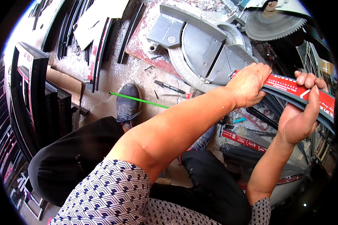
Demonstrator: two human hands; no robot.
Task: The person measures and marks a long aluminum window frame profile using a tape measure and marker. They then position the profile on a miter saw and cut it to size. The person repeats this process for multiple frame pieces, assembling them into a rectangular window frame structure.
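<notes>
A long dark profile bar (285, 87) with a red printed film along its face slants across the right side, its far right end running out of view. My left hand (250, 83) is closed around its left part, close to the front of the mitre saw's round table (201, 48). Farther right, my right hand (297, 122) grips the same bar, thumb on the red face and fingertips over the upper edge. The toothed saw blade (276, 24) stands raised beyond both hands, apart from the bar.
Metal chips cover the floor around my shoes. A thin green strip (139, 99) lies across my left shoe (128, 103). Near the saw base are a black pen-like tool (169, 87) and a red-handled screwdriver (186, 96). Dark profiles (41, 101) stand stacked at left; more lie at right.
</notes>
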